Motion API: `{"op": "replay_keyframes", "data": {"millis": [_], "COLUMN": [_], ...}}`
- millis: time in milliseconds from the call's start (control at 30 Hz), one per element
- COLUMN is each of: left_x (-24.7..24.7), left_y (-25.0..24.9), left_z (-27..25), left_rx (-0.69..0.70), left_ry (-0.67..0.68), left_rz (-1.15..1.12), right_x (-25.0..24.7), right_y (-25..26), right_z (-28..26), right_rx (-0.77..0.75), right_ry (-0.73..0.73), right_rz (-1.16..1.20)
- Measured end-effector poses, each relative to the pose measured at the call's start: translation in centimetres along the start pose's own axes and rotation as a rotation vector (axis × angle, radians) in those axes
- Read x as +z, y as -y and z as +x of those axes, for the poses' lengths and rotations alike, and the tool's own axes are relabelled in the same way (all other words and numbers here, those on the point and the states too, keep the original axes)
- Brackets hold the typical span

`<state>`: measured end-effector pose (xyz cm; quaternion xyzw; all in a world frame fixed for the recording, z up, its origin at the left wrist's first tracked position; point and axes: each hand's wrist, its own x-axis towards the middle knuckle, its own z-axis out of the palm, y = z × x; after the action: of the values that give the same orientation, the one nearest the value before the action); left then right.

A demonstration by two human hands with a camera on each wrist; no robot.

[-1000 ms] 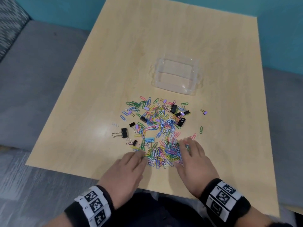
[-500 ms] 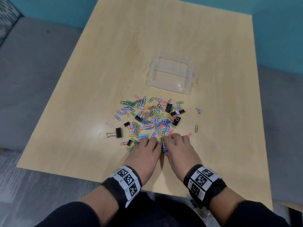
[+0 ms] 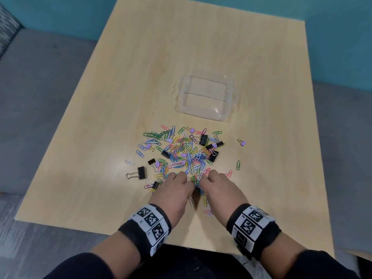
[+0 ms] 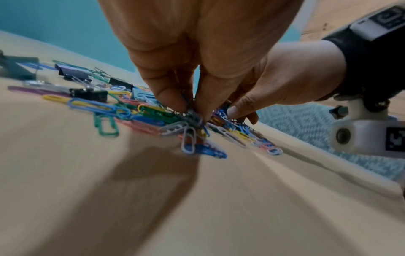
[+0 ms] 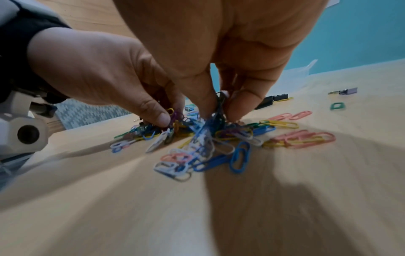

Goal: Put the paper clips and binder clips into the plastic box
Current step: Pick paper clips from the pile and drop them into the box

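Coloured paper clips (image 3: 181, 150) lie scattered in a pile on the wooden table (image 3: 201, 47), mixed with black binder clips (image 3: 141, 172) and small lilac ones. The clear plastic box (image 3: 205, 97) stands open beyond the pile, with nothing in it. At the pile's near edge my left hand (image 3: 177, 188) and right hand (image 3: 217, 188) are side by side, fingers curled. Each pinches a bunch of paper clips (image 4: 190, 121) (image 5: 210, 128) just above the table, and clips dangle from both bunches.
One lilac binder clip (image 3: 241, 142) and a green paper clip (image 3: 238, 164) lie apart to the right of the pile. A grey bench seat (image 3: 40, 97) runs along the table's left side, and a teal wall (image 3: 332, 37) stands behind.
My hands went from flat and apart at the pile's near edge to drawn together, fingers curled. They now pinch bunches of clips and have pulled slightly toward me.
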<state>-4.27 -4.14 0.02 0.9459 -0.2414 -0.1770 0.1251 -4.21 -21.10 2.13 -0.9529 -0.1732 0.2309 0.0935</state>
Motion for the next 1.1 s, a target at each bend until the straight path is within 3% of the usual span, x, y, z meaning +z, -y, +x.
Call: {"op": "replay_keyframes", "data": {"millis": [200,367,500,600,700,900,1033,1100], "left_x": [-0.9,-3.5,-6.4,-8.7,-10.9,-14.0,-14.6,-14.9], "left_y": [0.6,1.3,2.3,3.5,4.9,5.8,5.0,6.2], "left_z": [0.4,0.9,2.5,5.3,9.3,17.6,18.6,17.4], "left_rx": [-0.060,-0.149,-0.318,-0.400,-0.457,-0.470,-0.399,-0.378], "left_ry": [0.063,0.073,0.025,-0.002,-0.116,-0.356,-0.261,-0.237], "left_rz": [-0.135,-0.412,-0.872,-1.082,-1.233,-1.110,-1.061,-0.956], "right_x": [-0.7,-2.4,-5.5,-8.1,-10.5,-14.1,-14.3,-14.5], "right_y": [-0.7,-2.0,-2.8,-4.1,-5.6,-7.2,-7.3,-7.6], "right_z": [0.6,0.6,1.7,4.2,7.7,14.3,15.7,14.5], "right_rx": [0.082,0.216,0.333,0.306,0.343,0.418,0.418,0.394], "right_ry": [-0.031,0.080,0.112,0.041,-0.113,-0.344,-0.298,-0.263], "right_rz": [0.185,0.641,1.123,1.228,1.316,1.175,1.075,0.776]}}
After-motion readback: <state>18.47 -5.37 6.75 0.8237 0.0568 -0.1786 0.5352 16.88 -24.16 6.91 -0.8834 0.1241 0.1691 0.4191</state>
